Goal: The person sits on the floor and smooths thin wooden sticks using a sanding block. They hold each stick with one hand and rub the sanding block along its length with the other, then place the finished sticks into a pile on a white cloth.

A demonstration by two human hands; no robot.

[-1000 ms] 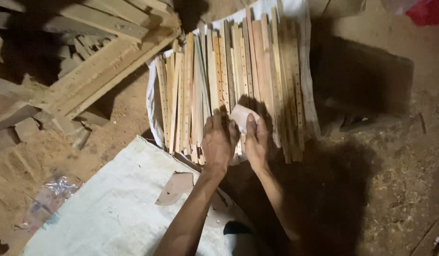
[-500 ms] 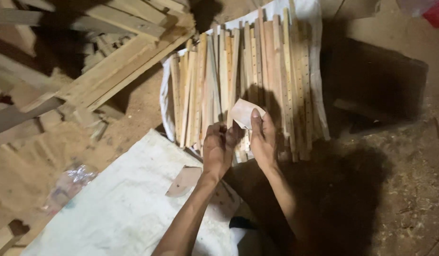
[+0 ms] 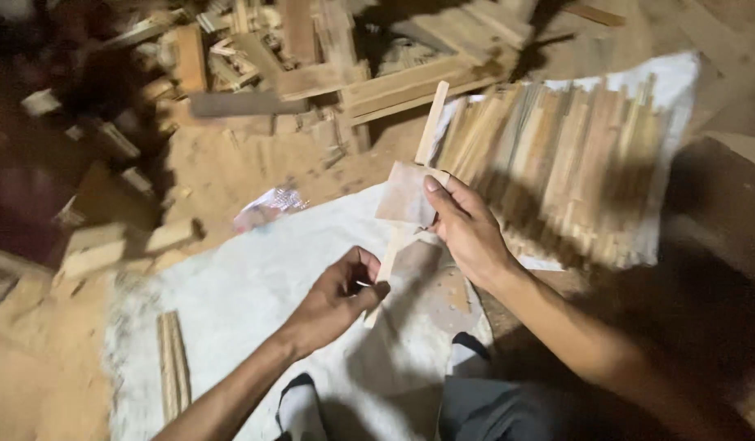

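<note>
Left hand (image 3: pixel 337 296) pinches the lower end of a thin wooden stick (image 3: pixel 410 200); right hand (image 3: pixel 467 233) presses a square of brownish sandpaper (image 3: pixel 406 194) against the stick's middle, thumb on top. The stick is held in the air above a white woven sheet (image 3: pixel 255 278), its long axis running from lower left to upper right, far end pointing away from the person. Beyond the right hand, a row of similar sticks (image 3: pixel 557 163) lies on white cloth. Sawdust-covered floor (image 3: pixel 230 171) with heaped offcuts (image 3: pixel 255 57); a crumpled clear plastic wrapper (image 3: pixel 267 207) lies at the sheet's edge.
</note>
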